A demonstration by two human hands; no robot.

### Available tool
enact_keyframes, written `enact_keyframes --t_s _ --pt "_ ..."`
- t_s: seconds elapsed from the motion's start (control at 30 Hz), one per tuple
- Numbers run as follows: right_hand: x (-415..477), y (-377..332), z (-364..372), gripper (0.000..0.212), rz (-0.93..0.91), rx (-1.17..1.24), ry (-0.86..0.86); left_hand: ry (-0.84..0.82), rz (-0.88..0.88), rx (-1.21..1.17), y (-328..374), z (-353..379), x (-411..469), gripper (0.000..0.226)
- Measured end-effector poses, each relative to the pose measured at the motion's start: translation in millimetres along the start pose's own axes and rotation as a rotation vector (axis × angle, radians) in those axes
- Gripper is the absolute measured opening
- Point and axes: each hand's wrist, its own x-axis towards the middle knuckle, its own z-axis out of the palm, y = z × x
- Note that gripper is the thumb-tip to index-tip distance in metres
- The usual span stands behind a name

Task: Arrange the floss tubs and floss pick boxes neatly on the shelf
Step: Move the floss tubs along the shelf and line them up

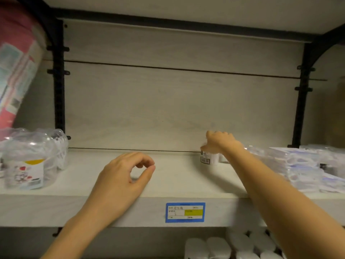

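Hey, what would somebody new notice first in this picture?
Most likely the right hand gripping a small tub from above at the back of the shelf, right of centre. Then the left hand, curled and holding nothing, over the front edge, and the blue and yellow price tag just below.

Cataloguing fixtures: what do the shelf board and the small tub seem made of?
Shelf board: likely matte wood-look laminate, from faint grain streaks. Small tub gripped by the right hand: probably translucent plastic, glossy, with a paper-like barcode label.
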Motion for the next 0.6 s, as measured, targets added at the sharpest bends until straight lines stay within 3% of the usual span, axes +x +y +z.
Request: enact_keyframes --t_s 0.1,0.17,0.27,0.33,0.4,0.47,0.6 --pt "-7.8 -1.4 -6.8 0.055 -0.031 0.158 -0.025 -0.003 -0.005 -0.008 0.4 -0.1 0.4 0.005" --pt "-22.1 2.0 -18.1 0.055 -0.118 0.387 -0.062 -0.003 -0.014 -0.023 0.8 -1.3 2.5 0.01" --pt "-60.9 9.5 -37.3 0.053 -0.32 0.959 -0.226 -0.06 -0.077 -0.145 4.5 -5.5 11.2 0.044" --pt "-87.6 13.3 -45.7 0.053 -0.497 1.191 -0.376 -0.22 -0.118 -0.345 11.4 -8.8 16.3 0.06" --pt "-104.9 13.9 -50.1 0.051 -0.673 1.256 -0.479 -0.387 -0.104 -0.496 19.2 -8.3 16.6 0.086" --pt "-111.5 12.9 -51.6 0.05 -0.794 1.245 -0.518 -0.446 -0.031 -0.533 24.7 -5.0 13.3 0.106" --pt "-112.2 14.6 -53.7 0.054 -0.855 1.259 -0.526 -0.38 0.068 -0.57 29.4 -3.6 7.8 0.105"
